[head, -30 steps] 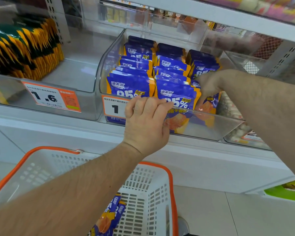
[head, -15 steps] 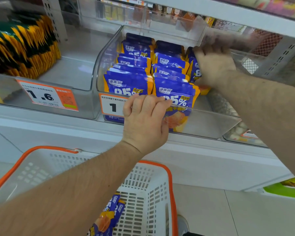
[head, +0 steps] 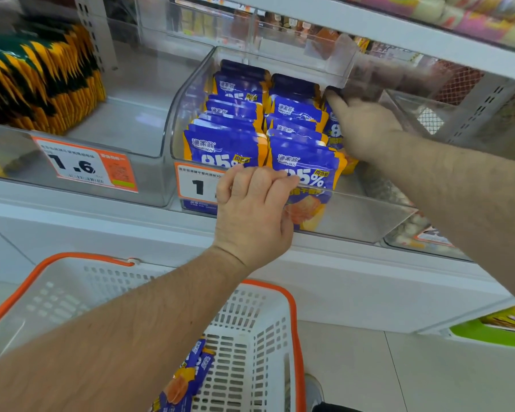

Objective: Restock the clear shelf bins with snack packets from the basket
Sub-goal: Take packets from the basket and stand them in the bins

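Blue and orange snack packets [head: 229,144] stand in rows inside a clear shelf bin [head: 369,215]. My left hand [head: 253,209] hooks its curled fingers over the bin's front rim. My right hand [head: 366,126] reaches deep into the bin's right side, lies over the right row and grips a packet there; its thumb is hidden. Below, a white basket with an orange rim [head: 268,322] holds a few more of the same packets [head: 188,379], partly hidden by my left forearm.
The clear bin on the left holds green and yellow packets [head: 36,78] and carries a 1.6 price tag [head: 84,165]. Another bin of goods [head: 399,197] sits to the right. A white shelf [head: 399,34] hangs close above my right hand.
My right hand has moved from the bin's front right corner back along the right row, taking a packet with it. My left hand has stayed on the front rim.
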Demonstrator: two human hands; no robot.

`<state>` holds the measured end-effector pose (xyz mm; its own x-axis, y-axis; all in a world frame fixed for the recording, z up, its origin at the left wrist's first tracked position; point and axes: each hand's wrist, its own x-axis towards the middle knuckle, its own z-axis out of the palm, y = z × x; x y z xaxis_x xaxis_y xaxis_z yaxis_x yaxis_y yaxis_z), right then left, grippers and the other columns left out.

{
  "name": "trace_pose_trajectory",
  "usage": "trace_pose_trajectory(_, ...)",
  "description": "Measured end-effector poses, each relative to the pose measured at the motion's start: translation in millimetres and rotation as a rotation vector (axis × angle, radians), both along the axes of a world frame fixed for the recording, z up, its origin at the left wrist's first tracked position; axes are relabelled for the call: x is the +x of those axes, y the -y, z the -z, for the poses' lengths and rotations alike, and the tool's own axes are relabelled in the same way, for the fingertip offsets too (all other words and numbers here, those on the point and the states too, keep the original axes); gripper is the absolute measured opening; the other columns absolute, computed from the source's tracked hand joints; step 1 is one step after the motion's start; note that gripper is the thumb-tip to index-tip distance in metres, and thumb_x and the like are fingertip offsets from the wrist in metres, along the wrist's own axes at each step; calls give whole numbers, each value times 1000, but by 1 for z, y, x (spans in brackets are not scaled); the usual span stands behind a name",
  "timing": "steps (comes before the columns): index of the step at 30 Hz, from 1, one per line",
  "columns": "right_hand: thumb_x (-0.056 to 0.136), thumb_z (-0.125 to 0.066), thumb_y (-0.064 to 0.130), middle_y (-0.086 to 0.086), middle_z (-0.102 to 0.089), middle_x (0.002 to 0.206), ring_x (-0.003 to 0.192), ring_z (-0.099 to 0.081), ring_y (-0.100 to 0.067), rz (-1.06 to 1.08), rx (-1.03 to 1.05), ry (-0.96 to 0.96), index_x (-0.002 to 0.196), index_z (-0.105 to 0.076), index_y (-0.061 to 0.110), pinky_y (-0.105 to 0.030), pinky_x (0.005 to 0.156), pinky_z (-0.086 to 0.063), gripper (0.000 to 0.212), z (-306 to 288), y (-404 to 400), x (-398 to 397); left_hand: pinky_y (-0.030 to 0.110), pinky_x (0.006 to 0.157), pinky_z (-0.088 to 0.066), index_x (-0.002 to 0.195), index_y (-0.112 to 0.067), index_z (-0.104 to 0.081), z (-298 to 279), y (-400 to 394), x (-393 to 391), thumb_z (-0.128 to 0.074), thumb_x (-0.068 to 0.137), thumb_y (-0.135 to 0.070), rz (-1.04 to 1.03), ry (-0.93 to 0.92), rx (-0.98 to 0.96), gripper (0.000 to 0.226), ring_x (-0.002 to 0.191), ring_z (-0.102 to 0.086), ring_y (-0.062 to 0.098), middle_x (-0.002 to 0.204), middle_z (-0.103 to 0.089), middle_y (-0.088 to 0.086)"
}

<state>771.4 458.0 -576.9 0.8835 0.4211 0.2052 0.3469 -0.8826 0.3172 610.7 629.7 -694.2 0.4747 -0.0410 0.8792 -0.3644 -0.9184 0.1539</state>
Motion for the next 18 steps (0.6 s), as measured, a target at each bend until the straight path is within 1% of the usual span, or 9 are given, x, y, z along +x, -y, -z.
trace_pose_trajectory(3,77,-77,13,-21,-30,152,136,-34,-41,-1,91,-72,155,-14,13,-46,104,-39,100,5,7,4,37,107,-21,114,-21,-48,0,1,0,-51,73,-26,-8,-12,0,41,107,-44,22,112,-41,-4)
trace_pose_trajectory(4,76,-80,17,-20,-29,154,138,-32,-40,12,106,-107,155,-14,14,-45,107,-37,103,4,9,5,37,107,-21,114,-21,-48,0,1,0,-51,73,-27,-10,-18,2,41,107,-43,22,112,-41,-4)
trace_pose_trajectory(7,73,-82,19,-20,-30,152,136,-34,-42,52,84,-112,155,-9,18,-48,102,-41,110,-1,10,4,38,106,-22,114,-21,-48,0,0,-1,-52,74,-26,-7,-19,4,41,107,-43,21,112,-41,-4)
trace_pose_trajectory(9,73,-81,17,-20,-29,151,135,-34,-43,46,50,-72,156,-8,17,-50,99,-43,110,-1,7,0,39,105,-25,114,-21,-48,-1,1,-2,-52,74,-26,-11,-13,10,41,107,-43,21,112,-41,-4)
trace_pose_trajectory(12,73,-79,12,-21,-28,151,134,-34,-44,43,42,-59,155,-8,16,-49,99,-42,108,2,3,-4,39,105,-25,114,-21,-48,-1,0,-1,-52,73,-26,-12,-10,7,41,107,-43,21,112,-40,-4)
trace_pose_trajectory(14,73,-78,13,-20,-25,153,136,-31,-44,54,55,-60,155,-8,15,-49,105,-36,108,3,4,-6,39,106,-24,115,-21,-48,-1,0,-1,-50,73,-26,-5,-13,-1,42,107,-43,22,112,-41,-4)
trace_pose_trajectory(16,75,-78,19,-18,-20,156,140,-25,-42,73,77,-66,155,-8,14,-49,113,-26,106,2,5,-5,39,106,-24,114,-21,-48,-1,1,-1,-50,73,-25,-5,-13,-5,41,107,-44,22,112,-42,-3)
trace_pose_trajectory(18,81,-73,22,-16,-18,158,143,-20,-39,81,122,-77,155,-10,13,-47,117,-18,97,1,5,-4,40,106,-25,114,-20,-48,0,2,-2,-51,74,-26,-7,-19,-1,41,107,-44,22,112,-42,-3)
